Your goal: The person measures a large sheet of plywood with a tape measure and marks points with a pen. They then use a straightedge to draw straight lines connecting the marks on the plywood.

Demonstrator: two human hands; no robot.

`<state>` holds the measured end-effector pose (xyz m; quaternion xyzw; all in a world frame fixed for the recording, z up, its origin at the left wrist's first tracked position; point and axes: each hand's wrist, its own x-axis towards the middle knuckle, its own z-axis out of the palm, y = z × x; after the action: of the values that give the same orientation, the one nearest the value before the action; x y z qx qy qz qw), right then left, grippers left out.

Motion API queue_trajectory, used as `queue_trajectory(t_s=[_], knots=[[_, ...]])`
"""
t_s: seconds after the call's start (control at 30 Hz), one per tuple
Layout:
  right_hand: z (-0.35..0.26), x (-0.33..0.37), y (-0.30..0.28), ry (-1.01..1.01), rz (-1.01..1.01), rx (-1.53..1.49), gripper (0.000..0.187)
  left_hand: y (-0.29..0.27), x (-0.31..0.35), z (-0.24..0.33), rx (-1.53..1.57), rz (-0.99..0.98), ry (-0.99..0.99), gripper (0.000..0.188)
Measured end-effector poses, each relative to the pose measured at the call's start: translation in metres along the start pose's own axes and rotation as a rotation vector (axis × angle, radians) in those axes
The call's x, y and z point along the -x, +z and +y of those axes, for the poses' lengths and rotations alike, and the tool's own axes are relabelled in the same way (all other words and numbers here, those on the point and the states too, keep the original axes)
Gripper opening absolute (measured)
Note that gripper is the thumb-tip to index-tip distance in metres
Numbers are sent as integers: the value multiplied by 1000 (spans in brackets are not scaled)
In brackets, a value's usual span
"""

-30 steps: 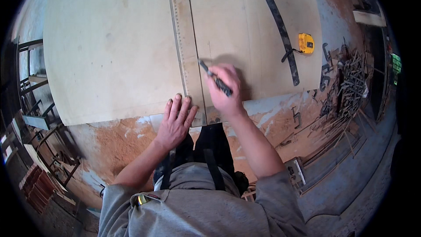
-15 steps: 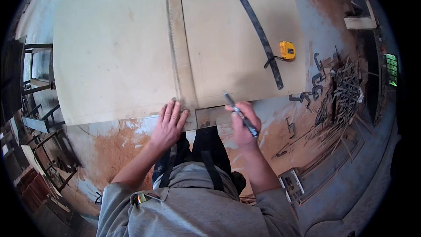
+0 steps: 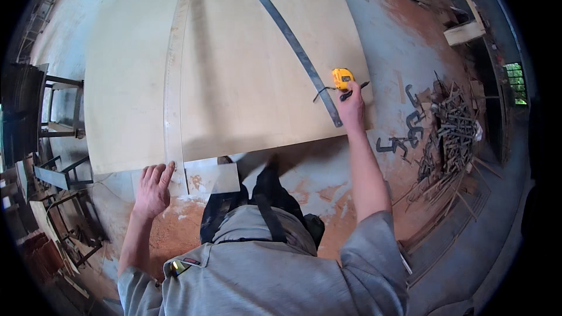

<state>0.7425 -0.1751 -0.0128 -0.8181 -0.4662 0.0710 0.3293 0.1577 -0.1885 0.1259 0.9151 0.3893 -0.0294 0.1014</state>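
A long T-square with a pale see-through blade lies over a large light board, its short crosspiece past the near edge. The blade casts a shadow to its right, so it seems raised. My left hand grips the T-square's near end, thumb on top; part of the fingers is hidden. At the board's right side my right hand has a dark pen between its fingers. Its fingertips are at a yellow tape measure, beside a long dark metal strip.
On the floor to the right lie several C-clamps and a heap of metal pieces. Dark metal frames stand at the left. The board's near edge runs just ahead of my legs.
My left hand has moved left with the T-square, which has shifted left across the board. My right hand, still with the pen, has gone from the near edge to the tape measure.
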Motion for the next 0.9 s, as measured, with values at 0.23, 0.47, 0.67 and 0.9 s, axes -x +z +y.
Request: queue_trajectory(t_s=[0.23,0.47,0.67,0.9], knots=[[-22,-42,26,67,-128,216,53,-6,-42,-26,-45,31,-178,74],[61,-54,10,65,-156,374,59,16,-161,-89,28,8,-217,62],[37,-47,-12,171,-259,485,60,25,-230,-128,55,48,-206,61],[37,-60,-5,284,-210,323,58,27,-309,-206,86,76,-187,73]])
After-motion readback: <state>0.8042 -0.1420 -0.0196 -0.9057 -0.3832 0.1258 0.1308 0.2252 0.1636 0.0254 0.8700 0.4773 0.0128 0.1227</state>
